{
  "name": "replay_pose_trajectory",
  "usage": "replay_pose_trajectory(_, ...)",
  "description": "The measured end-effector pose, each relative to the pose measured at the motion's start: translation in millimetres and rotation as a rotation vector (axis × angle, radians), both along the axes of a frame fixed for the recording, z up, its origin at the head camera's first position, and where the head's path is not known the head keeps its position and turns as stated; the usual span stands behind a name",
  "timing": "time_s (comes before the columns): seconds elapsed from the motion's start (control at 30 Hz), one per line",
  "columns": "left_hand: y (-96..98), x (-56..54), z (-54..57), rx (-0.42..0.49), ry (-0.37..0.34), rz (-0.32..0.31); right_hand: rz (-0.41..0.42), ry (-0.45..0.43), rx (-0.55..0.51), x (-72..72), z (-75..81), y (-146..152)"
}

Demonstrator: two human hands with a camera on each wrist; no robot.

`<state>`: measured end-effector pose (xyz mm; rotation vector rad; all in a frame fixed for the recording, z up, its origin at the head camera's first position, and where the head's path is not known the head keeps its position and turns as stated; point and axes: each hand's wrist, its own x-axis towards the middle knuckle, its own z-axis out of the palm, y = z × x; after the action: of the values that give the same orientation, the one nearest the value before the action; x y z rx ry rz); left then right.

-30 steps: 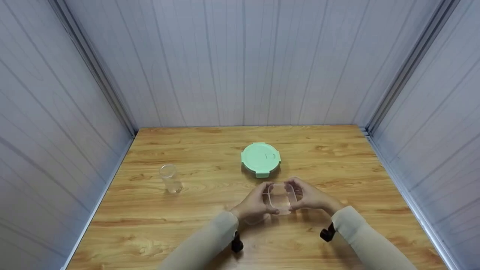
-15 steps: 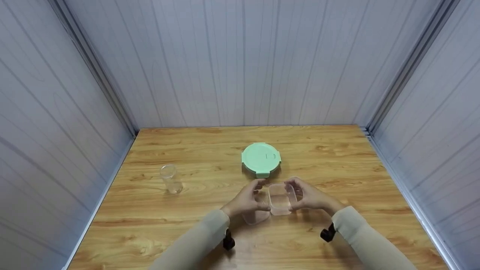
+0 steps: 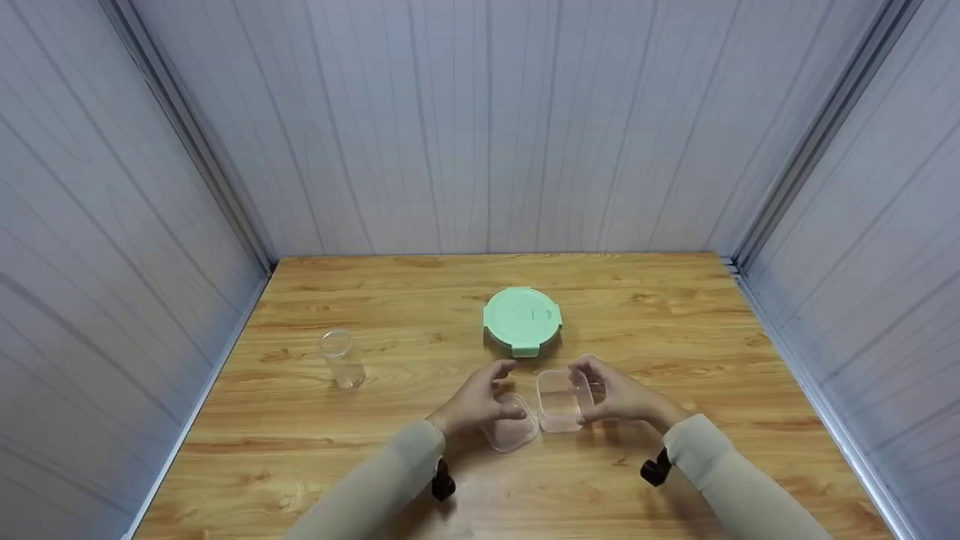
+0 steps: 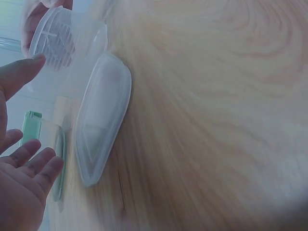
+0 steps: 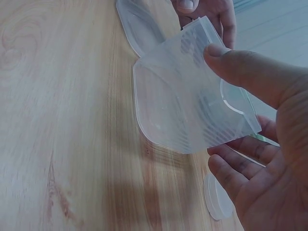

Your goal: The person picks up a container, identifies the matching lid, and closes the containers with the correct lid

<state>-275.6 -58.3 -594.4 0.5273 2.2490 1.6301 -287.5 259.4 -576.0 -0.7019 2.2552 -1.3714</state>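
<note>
A clear, squarish plastic food container (image 3: 555, 424) stands near the middle front of the table, its rim facing up. My right hand (image 3: 616, 394) grips its right side, thumb in front and fingers at the back, as the right wrist view also shows. To its left lies a clear plastic lid (image 3: 511, 435), flat on the wood. My left hand (image 3: 478, 401) hovers over that lid, thumb and fingers spread, holding nothing. In the left wrist view, a gap separates the left fingers from the container (image 4: 72, 43).
A round container with a green clip lid (image 3: 522, 319) sits behind both hands. Farther left a clear plastic cup (image 3: 343, 364) stands upright. A small round translucent piece (image 5: 217, 197) shows in the right wrist view only. Pale walls (image 3: 487, 127) enclose the wooden table.
My left hand has let go of the container and moved left, uncovering more of the lid. My right hand and the container have stayed in place.
</note>
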Motion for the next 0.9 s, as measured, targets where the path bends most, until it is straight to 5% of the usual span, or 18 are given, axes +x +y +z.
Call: replay_pose_trajectory(0.9, -19.8, 4.6, -2.3, -0.325, 0.107, -0.006, 0.01, -0.003, -0.005, -0.3, 1.5, -1)
